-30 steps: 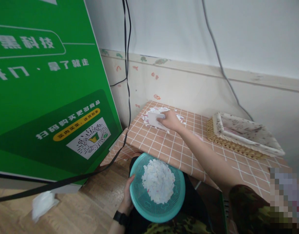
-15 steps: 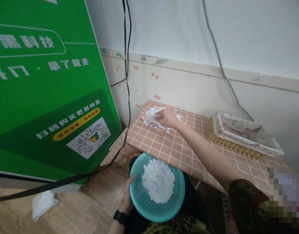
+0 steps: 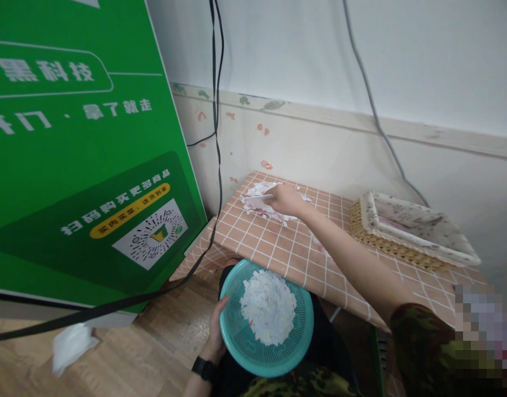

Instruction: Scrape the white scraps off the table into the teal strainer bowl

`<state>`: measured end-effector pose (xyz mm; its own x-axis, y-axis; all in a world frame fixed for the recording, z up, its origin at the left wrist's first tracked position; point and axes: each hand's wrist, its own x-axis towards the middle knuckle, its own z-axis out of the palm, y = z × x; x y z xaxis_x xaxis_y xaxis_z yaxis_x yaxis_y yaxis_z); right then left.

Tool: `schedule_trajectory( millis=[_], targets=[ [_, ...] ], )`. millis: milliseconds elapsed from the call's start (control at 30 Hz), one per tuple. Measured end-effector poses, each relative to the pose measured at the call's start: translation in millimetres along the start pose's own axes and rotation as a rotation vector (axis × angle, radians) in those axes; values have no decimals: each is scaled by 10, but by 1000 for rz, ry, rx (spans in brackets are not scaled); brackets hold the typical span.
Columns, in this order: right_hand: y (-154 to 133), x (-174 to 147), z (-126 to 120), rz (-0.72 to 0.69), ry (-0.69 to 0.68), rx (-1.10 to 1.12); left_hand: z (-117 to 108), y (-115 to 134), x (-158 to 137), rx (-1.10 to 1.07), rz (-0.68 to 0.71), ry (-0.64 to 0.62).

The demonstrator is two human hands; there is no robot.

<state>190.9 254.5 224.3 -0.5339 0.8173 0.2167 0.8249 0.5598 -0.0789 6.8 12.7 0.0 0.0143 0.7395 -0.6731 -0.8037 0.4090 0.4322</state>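
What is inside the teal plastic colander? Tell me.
A heap of small white paper scraps, a few with reddish marks, lies inside the teal plastic colander. What lies beneath the heap is covered and cannot be seen.

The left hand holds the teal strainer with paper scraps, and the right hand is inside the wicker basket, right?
Not inside the wicker basket: the head view shows the right hand at the scrap pile on the checked tablecloth, holding a flat white piece. The left hand does hold the teal strainer with paper scraps.

Green printed panel [image 3: 113,143]; grey cable [image 3: 375,114] along wall [image 3: 295,60]; lined wicker basket [image 3: 396,251]; probably plastic bag [image 3: 73,347] on floor [image 3: 171,331].
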Motion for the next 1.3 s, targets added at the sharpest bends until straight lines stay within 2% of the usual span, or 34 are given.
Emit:
schedule_trajectory(
  millis=[133,333,667,767,867,1100,1300],
  targets=[
    [-24,0,-25,7,-69,-5,-17,-10,12,6,0,18],
    [-1,33,-103,-3,-125,28,-34,-13,24,-7,-23,-24],
    [47,0,-92,-51,-83,165,-83,-37,65,-7,9,-53],
    [58,0,-57,-27,-39,137,-81,-38,65,-8,5,-47],
    [53,-8,-33,10,-51,120,-69,-34,54,-15,-21,-44],
    [77,-101,-54,-20,15,266,-31,-13,20,14,23,-25],
    [156,-210,-16,-25,-25,355,-43,-17,33,19,41,-35]
  ],
)
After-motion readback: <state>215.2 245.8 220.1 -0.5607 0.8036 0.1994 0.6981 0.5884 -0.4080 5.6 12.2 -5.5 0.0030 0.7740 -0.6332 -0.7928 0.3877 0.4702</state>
